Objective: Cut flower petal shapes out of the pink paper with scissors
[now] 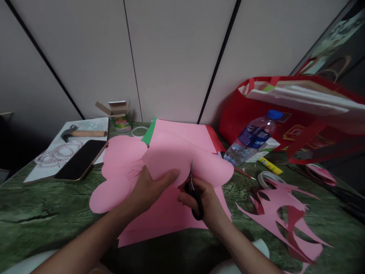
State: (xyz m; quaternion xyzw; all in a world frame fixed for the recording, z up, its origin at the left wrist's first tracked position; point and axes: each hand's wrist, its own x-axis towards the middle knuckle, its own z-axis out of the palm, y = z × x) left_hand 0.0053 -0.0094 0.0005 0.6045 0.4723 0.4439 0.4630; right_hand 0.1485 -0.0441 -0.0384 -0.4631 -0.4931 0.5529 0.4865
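My left hand (152, 184) grips a large sheet of pink paper (171, 156), its thumb flat on top and its other fingers hidden beneath. In my right hand (203, 199) is a pair of black-handled scissors (197, 205), the blades pointing up and away at the sheet's near edge. How far the blades are parted is hard to tell. Rounded pink paper cutouts (111, 194) lie overlapped to the left of the held sheet. Under my hands and behind them lie more pink sheets (159, 219), with green and red paper edges showing at the back.
On the left are a phone (81, 160), a hammer (85, 133), bead strings (58, 154) and a small open box (119, 116). To the right stand a tilted water bottle (252, 137) and a red bag (285, 125). Pink scraps (285, 213) and a tape roll (268, 179) lie nearer.
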